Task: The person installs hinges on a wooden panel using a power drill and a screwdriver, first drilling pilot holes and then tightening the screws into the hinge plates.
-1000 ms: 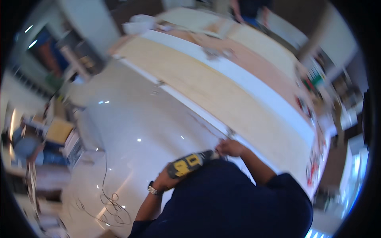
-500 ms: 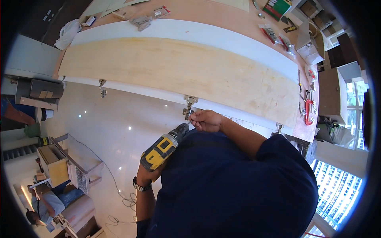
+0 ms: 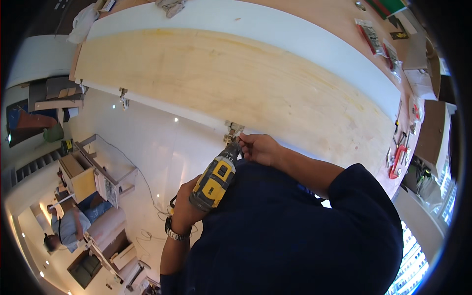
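My left hand [image 3: 186, 204] is wrapped round the grip of a yellow and black cordless drill [image 3: 214, 181], which points up and away from me. The drill's front end has come right up to a metal cabinet hinge [image 3: 234, 127] on the near edge of a long wooden panel [image 3: 196, 73]. Beside the drill's chuck, the fingers of my right hand [image 3: 260, 149] are pinched together next to the hinge. Whatever they hold is too small to make out, and the drill's tip is hidden there. Farther left along that edge hangs another hinge [image 3: 123, 98].
Past the panel, a white strip [image 3: 295, 34] borders the worktable. Bagged parts [image 3: 369, 37] lie at the far right, with a red clamp [image 3: 397, 162] and tools nearer. A cable [image 3: 125, 155] trails over the floor at left, where another person [image 3: 73, 223] sits by wooden furniture.
The drill has moved up and right, its chuck now close against the hinge, and it stands steeper. My right fingers stay beside the hinge. The whole view has shifted and tilted.
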{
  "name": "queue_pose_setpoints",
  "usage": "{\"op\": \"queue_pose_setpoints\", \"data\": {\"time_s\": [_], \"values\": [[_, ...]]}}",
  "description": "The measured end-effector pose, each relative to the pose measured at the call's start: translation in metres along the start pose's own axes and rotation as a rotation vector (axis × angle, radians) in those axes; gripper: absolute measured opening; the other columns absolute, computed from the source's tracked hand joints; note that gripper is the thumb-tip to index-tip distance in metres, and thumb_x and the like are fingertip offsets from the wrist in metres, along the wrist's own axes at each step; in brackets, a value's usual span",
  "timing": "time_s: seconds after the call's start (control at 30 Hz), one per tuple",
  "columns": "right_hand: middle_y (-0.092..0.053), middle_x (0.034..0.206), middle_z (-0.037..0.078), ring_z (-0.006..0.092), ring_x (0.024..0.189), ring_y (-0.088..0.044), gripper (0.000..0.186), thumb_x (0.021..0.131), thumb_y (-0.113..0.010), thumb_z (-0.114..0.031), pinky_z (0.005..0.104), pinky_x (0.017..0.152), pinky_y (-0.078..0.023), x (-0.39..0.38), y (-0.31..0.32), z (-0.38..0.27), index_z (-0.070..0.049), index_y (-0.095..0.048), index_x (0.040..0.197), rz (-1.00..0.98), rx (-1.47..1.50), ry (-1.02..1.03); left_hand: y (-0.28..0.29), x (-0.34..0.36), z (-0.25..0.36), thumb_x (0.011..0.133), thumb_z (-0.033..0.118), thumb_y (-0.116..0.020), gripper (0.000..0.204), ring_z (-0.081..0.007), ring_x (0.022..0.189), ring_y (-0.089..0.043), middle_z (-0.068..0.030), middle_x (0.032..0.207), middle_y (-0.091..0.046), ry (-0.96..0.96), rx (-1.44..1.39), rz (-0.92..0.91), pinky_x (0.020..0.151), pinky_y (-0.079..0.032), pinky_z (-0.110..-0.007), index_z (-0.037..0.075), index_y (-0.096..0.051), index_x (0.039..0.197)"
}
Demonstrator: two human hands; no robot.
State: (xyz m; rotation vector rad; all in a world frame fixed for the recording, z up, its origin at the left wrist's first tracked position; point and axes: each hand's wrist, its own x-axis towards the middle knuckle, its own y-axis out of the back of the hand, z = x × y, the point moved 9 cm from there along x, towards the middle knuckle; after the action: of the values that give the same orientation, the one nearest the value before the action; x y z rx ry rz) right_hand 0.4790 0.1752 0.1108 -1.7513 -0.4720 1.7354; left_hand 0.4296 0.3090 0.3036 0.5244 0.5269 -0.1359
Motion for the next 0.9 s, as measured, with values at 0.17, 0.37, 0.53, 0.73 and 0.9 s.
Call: {"op": "queue_pose_setpoints", "data": {"time_s": [0.17,0.37,0.53,0.73,0.9], "values": [[-0.059,0.085,0.003,0.0143,0.075,-0.052,0.012,0.095,-0.052,-0.013,0.0304,0.065,-0.042,0.005,0.002,-0.006,-0.006,-0.061,0.097,0.036,-0.134,-0.006,-0.001,0.007,0.004,0.071,0.014,-0.078,0.043,-0.0267,0.083,-0.07,-0.0149,0.091,-0.07,0.142,0.02,0.015,0.073,-0.053,-0.032,0.0,-0.063,0.108],[-0.06,0.092,0.004,0.0151,0.081,-0.054,0.017,0.098,-0.046,-0.015,0.0292,0.066,-0.042,-0.005,-0.01,-0.013,-0.006,-0.06,0.1,0.059,-0.221,-0.033,-0.004,0.013,0.009,0.071,0.013,-0.077,0.044,-0.0269,0.083,-0.07,-0.0151,0.092,-0.07,0.214,0.017,0.007,0.073,-0.053,-0.032,0.0,-0.062,0.11],[-0.06,0.094,0.003,0.0156,0.084,-0.055,0.017,0.097,-0.046,-0.013,0.0302,0.068,-0.043,-0.004,-0.011,-0.015,-0.006,-0.061,0.099,0.031,-0.229,-0.055,-0.01,0.02,0.014,0.072,0.011,-0.076,0.041,-0.0257,0.082,-0.07,-0.0143,0.091,-0.07,0.248,-0.017,0.012,0.073,-0.053,-0.031,0.0,-0.062,0.109],[-0.06,0.095,0.004,0.0159,0.084,-0.056,0.014,0.096,-0.048,-0.012,0.0304,0.069,-0.044,-0.003,-0.004,-0.014,-0.007,-0.061,0.098,0.044,-0.193,-0.061,-0.009,0.018,0.015,0.074,0.011,-0.075,0.03,-0.024,0.08,-0.07,-0.0127,0.088,-0.07,0.266,0.015,0.063,0.07,-0.054,-0.031,0.0,-0.064,0.1],[-0.06,0.094,0.003,0.0159,0.082,-0.057,0.009,0.094,-0.053,-0.01,0.0299,0.068,-0.044,-0.005,-0.005,-0.015,-0.006,-0.061,0.097,0.039,-0.166,-0.065,-0.008,0.018,0.014,0.074,0.012,-0.076,0.028,-0.0245,0.08,-0.07,-0.0126,0.088,-0.07,0.283,0.01,0.065,0.07,-0.054,-0.032,0.0,-0.065,0.097]]}}
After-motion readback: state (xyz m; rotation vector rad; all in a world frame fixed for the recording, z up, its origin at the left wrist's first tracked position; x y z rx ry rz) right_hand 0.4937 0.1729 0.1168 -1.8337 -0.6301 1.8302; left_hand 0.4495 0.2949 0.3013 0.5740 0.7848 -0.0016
